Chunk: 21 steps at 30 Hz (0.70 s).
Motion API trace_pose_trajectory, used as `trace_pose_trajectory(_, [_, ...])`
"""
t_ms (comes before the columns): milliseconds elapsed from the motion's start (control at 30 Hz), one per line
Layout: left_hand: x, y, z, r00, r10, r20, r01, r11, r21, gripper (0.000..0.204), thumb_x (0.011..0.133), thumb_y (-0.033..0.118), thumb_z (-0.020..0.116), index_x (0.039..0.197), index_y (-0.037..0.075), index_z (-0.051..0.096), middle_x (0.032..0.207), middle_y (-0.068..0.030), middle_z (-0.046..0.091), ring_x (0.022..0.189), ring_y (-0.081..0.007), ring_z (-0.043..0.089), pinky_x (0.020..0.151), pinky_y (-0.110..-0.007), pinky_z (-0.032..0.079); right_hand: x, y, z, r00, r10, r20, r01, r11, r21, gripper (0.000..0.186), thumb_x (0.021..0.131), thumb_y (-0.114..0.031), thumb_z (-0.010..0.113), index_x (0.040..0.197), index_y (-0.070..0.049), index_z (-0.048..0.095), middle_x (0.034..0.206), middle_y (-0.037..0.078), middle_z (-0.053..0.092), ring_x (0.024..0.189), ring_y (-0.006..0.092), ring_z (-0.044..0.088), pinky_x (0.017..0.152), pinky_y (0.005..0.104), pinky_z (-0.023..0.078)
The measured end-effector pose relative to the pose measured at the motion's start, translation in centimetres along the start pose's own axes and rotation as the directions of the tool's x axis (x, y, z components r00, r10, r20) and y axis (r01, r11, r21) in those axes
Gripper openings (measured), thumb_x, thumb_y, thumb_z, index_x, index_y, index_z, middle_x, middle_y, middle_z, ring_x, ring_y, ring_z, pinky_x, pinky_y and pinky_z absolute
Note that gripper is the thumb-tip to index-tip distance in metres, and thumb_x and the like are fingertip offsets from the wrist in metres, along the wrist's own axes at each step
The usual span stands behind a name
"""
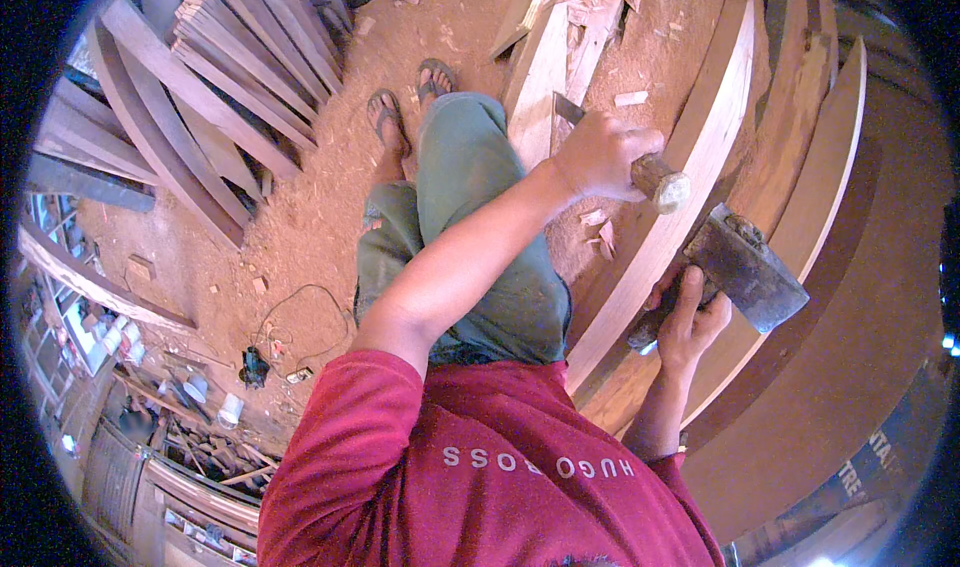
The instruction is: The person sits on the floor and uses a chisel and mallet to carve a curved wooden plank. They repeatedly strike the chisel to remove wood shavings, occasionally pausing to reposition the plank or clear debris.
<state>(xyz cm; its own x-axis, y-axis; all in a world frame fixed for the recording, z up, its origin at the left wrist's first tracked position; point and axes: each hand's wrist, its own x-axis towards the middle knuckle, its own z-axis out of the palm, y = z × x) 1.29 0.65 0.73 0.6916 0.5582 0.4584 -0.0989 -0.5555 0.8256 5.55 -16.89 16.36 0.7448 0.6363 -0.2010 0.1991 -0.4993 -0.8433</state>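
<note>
My left hand [600, 157] is closed around a chisel, its wooden handle [662, 185] sticking out to the right and its flat metal blade [568, 110] pointing left. The blade lies over a pale wooden beam [532, 92] with a chiselled, chip-filled recess; whether its edge touches the wood I cannot tell. Lower right, my right hand [690, 319] grips the handle of a mallet with a heavy dark block head [750, 269]. The mallet head is below and right of the chisel's handle end, apart from it.
Several curved boards [700, 137] lie side by side to the right. Other curved planks [170, 97] are stacked at far left. Loose wood chips [605, 235] and shavings cover the sawdust floor [300, 227]. A thin cable runs near a small black object [254, 367] at left.
</note>
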Motion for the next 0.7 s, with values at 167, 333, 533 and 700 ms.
trace_pose_trajectory(167, [-0.1, 0.4, -0.2, 1.000, -0.001, -0.026, 0.002, 1.000, 0.013, 0.038, 0.053, 0.029, 0.080, 0.080, 0.014, 0.058, 0.070, -0.0050, 0.064, 0.065, -0.0287, 0.066, 0.059, -0.042, 0.053, 0.0, 0.5, 0.1, 0.999, 0.048, 0.007, -0.048, 0.999, 0.020, 0.028, 0.099, -0.027, 0.054, 0.089, -0.001, 0.053, 0.063, 0.004, 0.056, 0.050, 0.0123, 0.055, 0.047, 0.0262, 0.044])
trace_pose_trajectory(333, [-0.3, -0.1, 0.1, 1.000, -0.002, -0.001, 0.002, 1.000, -0.002, 0.038, 0.053, 0.029, 0.080, 0.079, 0.014, 0.057, 0.070, -0.0051, 0.064, 0.064, -0.0288, 0.066, 0.059, -0.042, 0.052, -0.3, 2.0, -0.2, 0.999, 0.012, 0.051, -0.011, 1.000, -0.029, 0.032, 0.099, -0.031, 0.054, 0.095, 0.000, 0.050, 0.067, 0.007, 0.056, 0.048, 0.0142, 0.055, 0.043, 0.0259, 0.045])
trace_pose_trajectory(533, [-0.4, -0.6, 0.1, 1.000, -0.018, -0.015, 0.018, 1.000, -0.001, 0.037, 0.053, 0.029, 0.081, 0.076, 0.014, 0.057, 0.069, -0.0060, 0.064, 0.065, -0.0296, 0.066, 0.060, -0.043, 0.052, -0.5, 1.8, 0.0, 0.997, 0.027, 0.072, -0.028, 1.000, 0.006, 0.031, 0.099, -0.030, 0.054, 0.098, 0.000, 0.049, 0.067, 0.007, 0.055, 0.048, 0.0144, 0.056, 0.043, 0.0260, 0.045])
trace_pose_trajectory(700, [-0.4, -0.8, 0.2, 1.000, -0.015, -0.015, 0.014, 1.000, -0.008, 0.036, 0.054, 0.030, 0.081, 0.075, 0.014, 0.057, 0.068, -0.0061, 0.064, 0.065, -0.0293, 0.066, 0.060, -0.042, 0.052, -0.5, 2.2, -0.1, 0.997, 0.039, 0.071, -0.040, 0.999, 0.015, 0.032, 0.099, -0.031, 0.054, 0.101, 0.001, 0.048, 0.067, 0.007, 0.055, 0.048, 0.0145, 0.056, 0.042, 0.0260, 0.045])
